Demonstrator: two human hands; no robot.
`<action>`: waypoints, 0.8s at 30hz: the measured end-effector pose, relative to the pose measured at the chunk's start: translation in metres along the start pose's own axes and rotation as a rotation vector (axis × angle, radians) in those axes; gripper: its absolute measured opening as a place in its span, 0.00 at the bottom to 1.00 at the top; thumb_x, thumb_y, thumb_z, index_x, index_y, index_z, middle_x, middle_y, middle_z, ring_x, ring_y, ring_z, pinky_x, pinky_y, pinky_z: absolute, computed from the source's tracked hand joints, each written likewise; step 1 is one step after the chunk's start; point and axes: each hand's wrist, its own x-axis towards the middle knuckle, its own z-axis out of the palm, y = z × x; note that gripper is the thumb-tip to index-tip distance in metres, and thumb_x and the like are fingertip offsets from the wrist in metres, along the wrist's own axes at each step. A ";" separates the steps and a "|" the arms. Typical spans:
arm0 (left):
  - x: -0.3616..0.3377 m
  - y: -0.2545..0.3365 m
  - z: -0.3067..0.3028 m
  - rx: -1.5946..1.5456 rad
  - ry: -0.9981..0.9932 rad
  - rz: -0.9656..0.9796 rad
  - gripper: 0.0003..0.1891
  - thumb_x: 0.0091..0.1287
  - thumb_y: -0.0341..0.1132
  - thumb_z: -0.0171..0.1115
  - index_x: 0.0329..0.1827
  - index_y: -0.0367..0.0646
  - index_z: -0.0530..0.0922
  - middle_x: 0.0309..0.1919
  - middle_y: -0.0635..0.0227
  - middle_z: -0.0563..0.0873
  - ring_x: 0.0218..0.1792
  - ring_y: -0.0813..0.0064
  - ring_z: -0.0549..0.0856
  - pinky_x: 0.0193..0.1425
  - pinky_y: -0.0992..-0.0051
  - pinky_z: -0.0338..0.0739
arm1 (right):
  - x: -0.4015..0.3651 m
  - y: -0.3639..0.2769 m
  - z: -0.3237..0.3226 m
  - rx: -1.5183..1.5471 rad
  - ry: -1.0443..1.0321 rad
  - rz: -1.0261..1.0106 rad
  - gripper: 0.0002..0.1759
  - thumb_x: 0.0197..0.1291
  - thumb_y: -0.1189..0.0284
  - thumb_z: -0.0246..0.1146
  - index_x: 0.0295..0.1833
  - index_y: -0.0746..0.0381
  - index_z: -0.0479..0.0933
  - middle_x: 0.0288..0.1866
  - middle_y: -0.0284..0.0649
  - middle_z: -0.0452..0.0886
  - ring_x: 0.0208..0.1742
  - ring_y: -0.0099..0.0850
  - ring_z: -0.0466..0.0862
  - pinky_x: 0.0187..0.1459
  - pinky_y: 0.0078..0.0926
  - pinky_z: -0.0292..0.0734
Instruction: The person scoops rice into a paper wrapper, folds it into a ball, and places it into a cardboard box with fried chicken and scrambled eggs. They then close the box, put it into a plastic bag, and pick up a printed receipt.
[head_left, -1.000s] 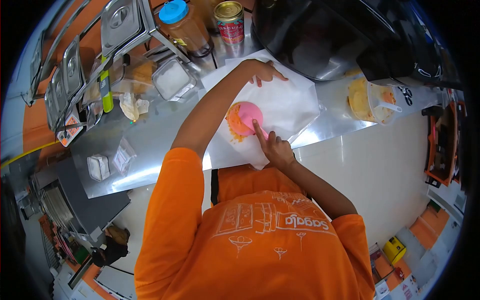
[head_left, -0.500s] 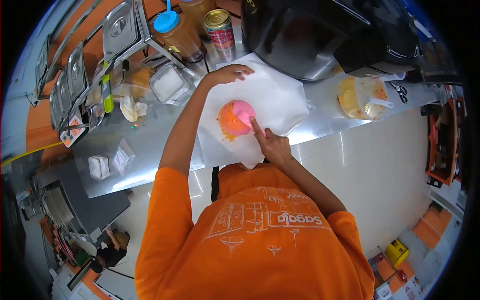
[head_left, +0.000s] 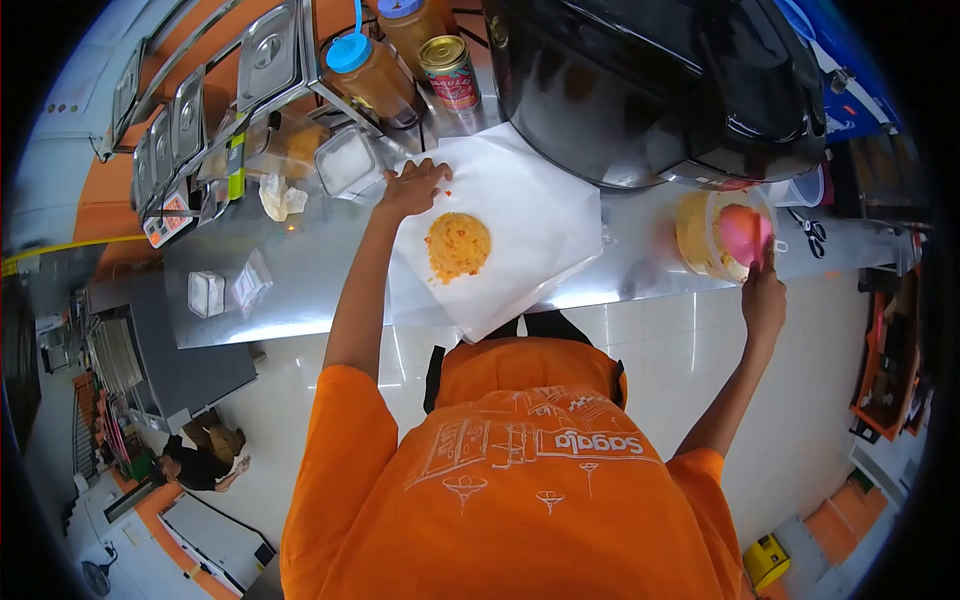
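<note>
A round mound of orange-yellow rice (head_left: 459, 246) sits on a sheet of white paper (head_left: 545, 215) on the steel counter. My left hand (head_left: 418, 188) lies at the paper's upper left edge, just above the mound, its fingers apart and holding nothing. Off to the right, my right hand (head_left: 764, 300) is closed round the handle of a pink scoop (head_left: 742, 236). The scoop's round bowl overlaps the mouth of a clear plastic tub (head_left: 697, 238) with yellow-orange food inside. Small red bits lie on the paper close to my left fingers.
A large black appliance (head_left: 640, 90) stands behind the paper. Black scissors (head_left: 812, 236) lie right of the tub. At the back are a red can (head_left: 450, 75) and a blue-capped bottle (head_left: 370, 80); a metal container (head_left: 347, 162) stands left. A person (head_left: 200, 465) is at the far left.
My right hand has lifted the pink scoop off the rice and carried it right to the clear tub, leaving the mound uncovered. My left hand has lowered onto the paper's edge.
</note>
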 end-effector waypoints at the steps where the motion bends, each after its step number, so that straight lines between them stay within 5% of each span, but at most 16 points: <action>1: 0.000 0.000 0.000 0.019 0.007 0.002 0.14 0.59 0.33 0.56 0.46 0.62 0.69 0.45 0.72 0.72 0.51 0.63 0.71 0.48 0.44 0.59 | 0.007 0.001 0.000 -0.012 -0.047 -0.042 0.26 0.62 0.62 0.48 0.67 0.43 0.54 0.30 0.56 0.78 0.31 0.51 0.79 0.33 0.47 0.74; 7: -0.003 -0.002 0.011 -0.086 0.085 -0.027 0.14 0.58 0.34 0.57 0.46 0.55 0.67 0.46 0.72 0.72 0.54 0.65 0.68 0.49 0.48 0.61 | 0.018 -0.016 0.011 -0.098 -0.119 -0.171 0.28 0.59 0.63 0.53 0.66 0.39 0.56 0.41 0.54 0.77 0.37 0.50 0.80 0.36 0.45 0.76; 11: -0.001 -0.004 0.011 -0.153 0.016 -0.035 0.15 0.57 0.34 0.58 0.46 0.51 0.67 0.45 0.71 0.72 0.54 0.65 0.68 0.50 0.49 0.61 | 0.015 -0.016 0.013 -0.028 -0.192 -0.146 0.24 0.58 0.64 0.53 0.62 0.46 0.64 0.40 0.49 0.79 0.41 0.48 0.79 0.43 0.46 0.74; 14: 0.006 -0.008 0.007 -0.101 -0.084 0.004 0.12 0.58 0.36 0.58 0.43 0.49 0.69 0.42 0.69 0.72 0.52 0.64 0.68 0.49 0.47 0.61 | 0.019 -0.010 0.035 0.086 0.256 -0.402 0.18 0.57 0.67 0.55 0.55 0.51 0.72 0.43 0.46 0.77 0.45 0.45 0.76 0.47 0.43 0.70; 17: 0.006 -0.011 0.002 -0.091 -0.094 0.080 0.11 0.58 0.36 0.58 0.41 0.48 0.69 0.40 0.68 0.71 0.52 0.64 0.68 0.48 0.44 0.60 | -0.007 -0.059 0.011 0.039 0.501 -0.225 0.13 0.56 0.70 0.56 0.48 0.56 0.76 0.43 0.44 0.74 0.44 0.42 0.72 0.45 0.38 0.68; 18: 0.003 -0.010 -0.003 -0.085 -0.097 0.103 0.11 0.58 0.36 0.58 0.41 0.47 0.69 0.42 0.66 0.72 0.52 0.63 0.69 0.50 0.48 0.61 | -0.015 -0.069 0.014 0.123 0.639 -0.324 0.11 0.55 0.73 0.56 0.44 0.59 0.76 0.39 0.42 0.73 0.38 0.41 0.72 0.41 0.36 0.68; 20: 0.002 -0.022 0.004 -0.218 -0.053 0.231 0.11 0.57 0.35 0.58 0.41 0.46 0.69 0.43 0.65 0.73 0.51 0.63 0.71 0.51 0.53 0.63 | -0.040 -0.109 0.030 0.502 0.544 -0.533 0.09 0.51 0.78 0.56 0.39 0.63 0.75 0.40 0.45 0.73 0.40 0.43 0.73 0.44 0.38 0.68; 21: 0.001 -0.027 0.007 -0.285 -0.033 0.298 0.11 0.57 0.35 0.58 0.40 0.45 0.69 0.43 0.64 0.73 0.50 0.62 0.72 0.51 0.56 0.64 | -0.046 -0.130 0.048 0.408 0.442 -0.721 0.09 0.50 0.78 0.56 0.39 0.64 0.75 0.42 0.47 0.73 0.44 0.43 0.73 0.46 0.37 0.68; 22: -0.004 -0.027 0.000 -0.324 -0.084 0.335 0.11 0.56 0.31 0.59 0.39 0.43 0.68 0.41 0.63 0.76 0.46 0.62 0.76 0.48 0.65 0.68 | -0.060 -0.165 0.050 0.524 0.168 -0.689 0.13 0.50 0.79 0.56 0.43 0.64 0.75 0.45 0.48 0.72 0.48 0.42 0.72 0.49 0.37 0.67; 24: -0.013 -0.027 -0.010 -0.405 -0.102 0.390 0.11 0.55 0.29 0.59 0.38 0.42 0.67 0.38 0.64 0.77 0.44 0.61 0.77 0.46 0.67 0.69 | -0.064 -0.221 0.051 0.335 0.129 -0.924 0.25 0.49 0.79 0.55 0.57 0.61 0.68 0.53 0.45 0.68 0.55 0.40 0.69 0.57 0.38 0.62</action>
